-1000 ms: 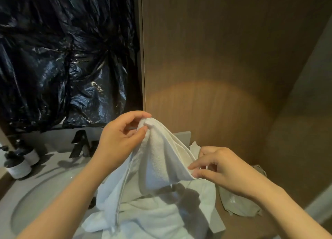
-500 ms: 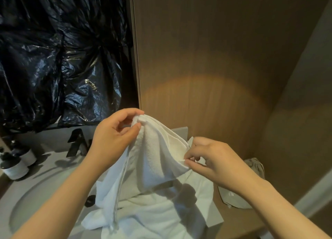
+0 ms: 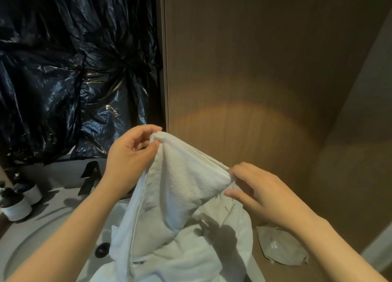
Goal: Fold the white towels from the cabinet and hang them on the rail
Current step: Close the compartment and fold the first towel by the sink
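Observation:
A white towel [image 3: 182, 188] hangs in front of me over the counter, its lower part crumpled on the sink's edge. My left hand [image 3: 129, 154] pinches one top corner between thumb and fingers, raised at the centre. My right hand [image 3: 256, 188] pinches the other corner of the top edge, lower and to the right. The edge runs taut and slanted between them. No rail or cabinet shelf is visible.
A round sink [image 3: 38, 239] with a black tap [image 3: 90, 177] lies at the lower left, with two dark-capped bottles [image 3: 16, 205] beside it. Black plastic sheeting [image 3: 74, 69] covers the wall behind. A wooden panel [image 3: 254, 80] stands ahead. A grey pouch [image 3: 280, 247] lies at the right.
My right hand has shifted its grip along the towel's edge to the corner and pulled the edge taut. My left hand keeps its pinch, hardly moving.

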Demonstrator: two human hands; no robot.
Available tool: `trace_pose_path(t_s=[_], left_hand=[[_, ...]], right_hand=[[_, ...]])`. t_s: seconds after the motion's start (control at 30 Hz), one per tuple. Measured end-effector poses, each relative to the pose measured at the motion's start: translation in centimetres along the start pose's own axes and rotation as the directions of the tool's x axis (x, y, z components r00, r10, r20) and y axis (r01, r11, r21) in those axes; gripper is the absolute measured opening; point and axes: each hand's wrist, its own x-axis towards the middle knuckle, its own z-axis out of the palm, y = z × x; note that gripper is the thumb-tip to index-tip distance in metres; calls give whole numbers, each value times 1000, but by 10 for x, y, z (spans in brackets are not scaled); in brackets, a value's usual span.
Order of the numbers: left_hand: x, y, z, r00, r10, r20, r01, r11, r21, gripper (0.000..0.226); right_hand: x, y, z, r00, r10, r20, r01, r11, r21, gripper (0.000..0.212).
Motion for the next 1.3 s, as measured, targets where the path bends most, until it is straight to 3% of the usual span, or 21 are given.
trace_pose_path(t_s=[0.17, 0.33, 0.47, 0.6, 0.9, 1.07, 1.3], left_hand=[[11, 11, -3, 999, 45, 25, -46, 998, 42, 31], [32, 34, -5, 995, 99, -16, -100, 990, -100, 29], [45, 52, -8, 991, 135, -22, -136, 968, -209, 29], [55, 68, -7, 982, 188, -24, -189, 957, -222, 29], [53, 82, -7, 978, 208, -24, -204, 923, -325, 26], [52, 89, -3, 976, 216, -30, -215, 932, -291, 24], [55, 94, -6, 968, 249, -22, -248, 944, -216, 24]], right_hand=[[9, 5, -5, 979, 94, -180, -74, 991, 114, 30], [31, -4, -18, 888, 197, -415, -47, 938, 345, 25], [41, -8, -35, 820, 111, -561, 34, 970, 242, 26], [46, -8, -56, 807, 41, -590, 14, 996, 88, 36], [46, -15, -80, 795, 79, -602, -22, 995, 102, 31], [49, -21, -81, 824, -9, -567, -8, 1000, -27, 36], [53, -15, -83, 802, -80, -592, -33, 984, -178, 34]])
